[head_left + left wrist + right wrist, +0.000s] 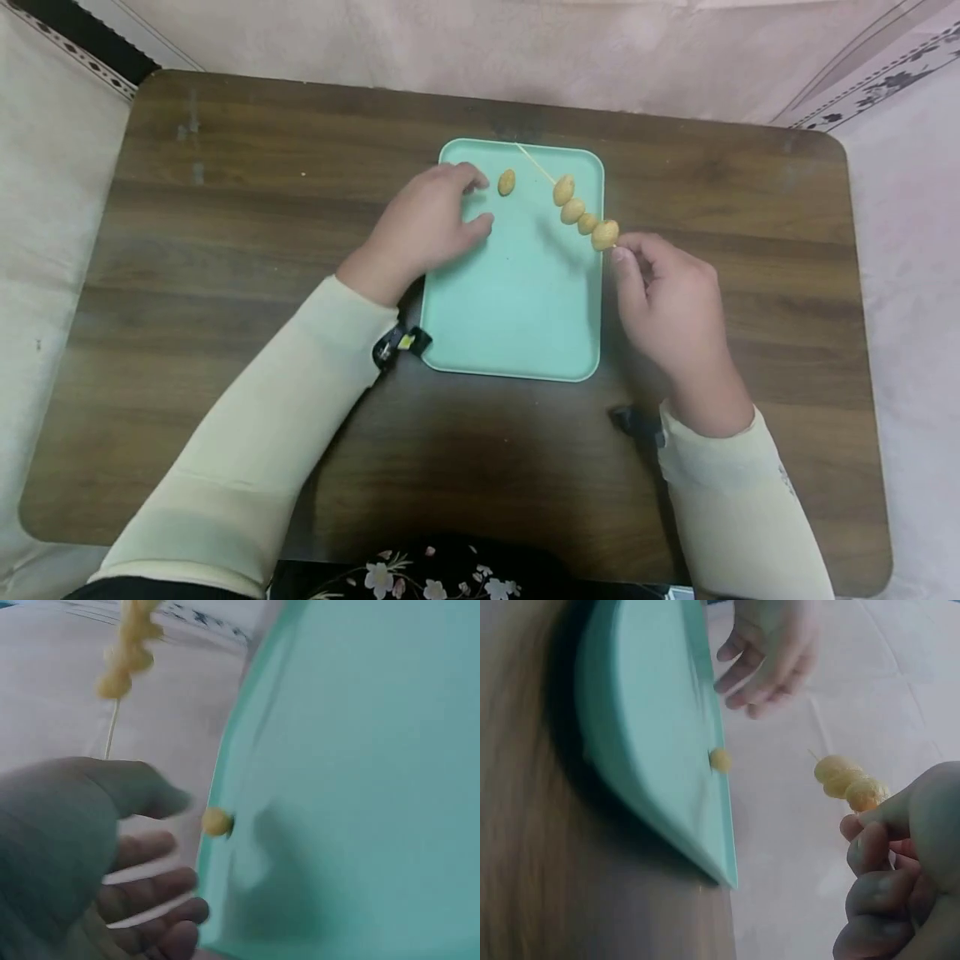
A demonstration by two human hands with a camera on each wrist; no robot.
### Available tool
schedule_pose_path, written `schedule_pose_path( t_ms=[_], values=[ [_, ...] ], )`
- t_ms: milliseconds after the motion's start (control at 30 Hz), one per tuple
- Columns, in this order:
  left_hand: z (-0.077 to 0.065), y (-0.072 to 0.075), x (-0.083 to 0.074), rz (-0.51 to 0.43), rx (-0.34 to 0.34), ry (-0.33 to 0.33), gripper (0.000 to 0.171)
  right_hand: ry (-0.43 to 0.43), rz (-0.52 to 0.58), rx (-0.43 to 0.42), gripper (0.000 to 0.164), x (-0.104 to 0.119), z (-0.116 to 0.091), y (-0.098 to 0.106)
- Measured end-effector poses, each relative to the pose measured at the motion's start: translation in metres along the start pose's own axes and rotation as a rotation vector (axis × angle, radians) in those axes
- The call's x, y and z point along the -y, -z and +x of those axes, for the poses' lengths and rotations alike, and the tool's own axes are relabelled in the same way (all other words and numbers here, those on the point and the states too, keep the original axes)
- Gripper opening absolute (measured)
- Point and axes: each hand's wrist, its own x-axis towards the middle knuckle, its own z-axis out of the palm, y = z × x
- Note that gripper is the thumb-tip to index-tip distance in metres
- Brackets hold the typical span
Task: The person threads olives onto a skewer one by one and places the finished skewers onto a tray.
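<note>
My right hand (675,304) pinches the near end of a thin wooden skewer (536,164) between thumb and fingertips. Several small yellow-brown oval pieces (573,210), like baby potatoes, are threaded on it near that hand, and its bare far end points up-left over the tray. One loose oval piece (507,182) lies on the mint-green tray (517,325) towards the far edge. Just left of it, my left hand (427,223) hovers with thumb and fingers spread, holding nothing. The left wrist view shows the loose piece (217,822) a little beyond the thumb tip.
The tray stands on a dark wood-grain table (225,250) with rounded corners. Pale cloth (480,50) with a patterned border hangs around the back and sides. Dark floral fabric (420,579) shows at the near edge.
</note>
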Motion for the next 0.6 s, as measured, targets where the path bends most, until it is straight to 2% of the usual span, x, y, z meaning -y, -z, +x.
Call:
schedule_pose_path(
  t_ms=[67, 167, 267, 367, 467, 533, 600],
  values=[
    [0.018, 0.006, -0.004, 0.083, 0.069, 0.028, 0.058, -0.003, -0.003, -0.006, 0.031, -0.004, 0.002, 0.002],
    [0.041, 0.005, -0.01, 0.113, 0.114, 0.032, 0.061, -0.004, 0.001, -0.007, 0.03, -0.008, 0.004, 0.002],
    [0.055, -0.002, -0.011, 0.095, 0.108, 0.019, 0.042, 0.004, 0.012, -0.016, 0.029, -0.01, 0.004, 0.0],
    [0.057, -0.007, -0.008, 0.03, 0.054, 0.021, 0.029, 0.014, 0.03, -0.033, 0.027, -0.012, 0.003, -0.001],
    [0.048, -0.006, -0.006, -0.142, 0.002, 0.063, 0.029, 0.03, 0.051, -0.05, 0.025, -0.014, 0.002, 0.0],
    [0.038, -0.004, -0.004, -0.31, -0.038, 0.103, 0.037, 0.039, 0.064, -0.055, 0.024, -0.014, 0.001, 0.001],
    [0.026, -0.003, -0.004, -0.541, -0.066, 0.145, 0.04, 0.049, 0.081, -0.051, 0.023, -0.014, -0.001, 0.002]
  ],
)
